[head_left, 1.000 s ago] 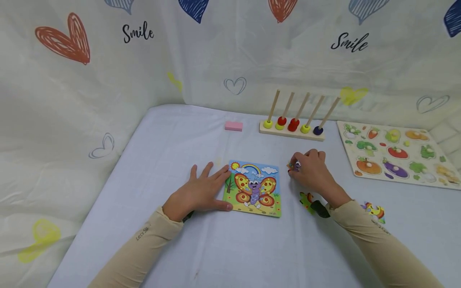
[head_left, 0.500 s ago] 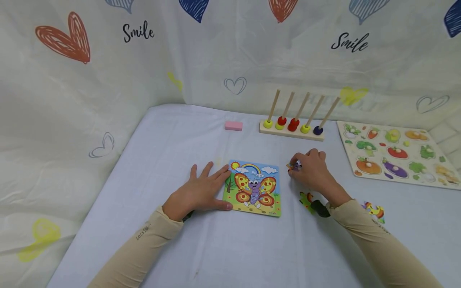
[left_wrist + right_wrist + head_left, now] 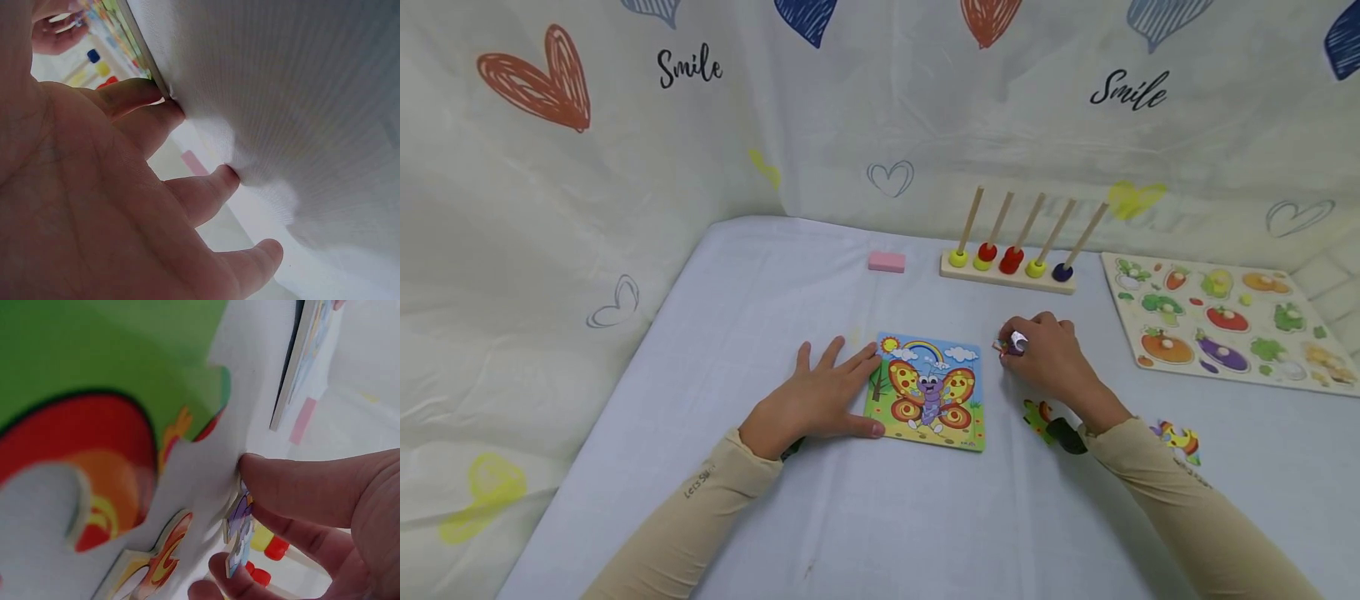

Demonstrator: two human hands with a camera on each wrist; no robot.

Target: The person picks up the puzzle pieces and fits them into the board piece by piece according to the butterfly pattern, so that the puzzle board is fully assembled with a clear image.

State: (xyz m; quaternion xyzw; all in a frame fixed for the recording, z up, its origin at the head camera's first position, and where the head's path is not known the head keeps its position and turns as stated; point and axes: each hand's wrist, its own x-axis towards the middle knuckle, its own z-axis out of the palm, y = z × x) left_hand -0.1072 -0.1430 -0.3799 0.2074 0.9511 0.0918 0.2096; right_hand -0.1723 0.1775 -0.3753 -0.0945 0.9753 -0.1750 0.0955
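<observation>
A square butterfly puzzle (image 3: 927, 392) lies flat in the middle of the table in the head view. My left hand (image 3: 820, 396) is spread at its left side, with fingertips and thumb touching the edge and other fingers on the cloth. To the right of the puzzle, my right hand (image 3: 1048, 358) pinches a small jigsaw piece (image 3: 239, 522) between thumb and fingers. Purple and light blue show on that piece, tilted up from the cloth in the right wrist view. A green and red jigsaw piece (image 3: 1037, 419) lies near the right wrist. Another colourful jigsaw piece (image 3: 1180, 442) is partly hidden by the sleeve.
Behind the puzzle sits a pink block (image 3: 887, 262). A wooden bead stacker (image 3: 1007, 273) with several pegs stands at the back, close to the curtain. At the right lies a vegetable peg board (image 3: 1228, 325). White cloth (image 3: 880, 517) covers the table.
The small piece has turned and lifted a little in my right fingers, and that hand has shifted only slightly. My left hand and the puzzle stay in place.
</observation>
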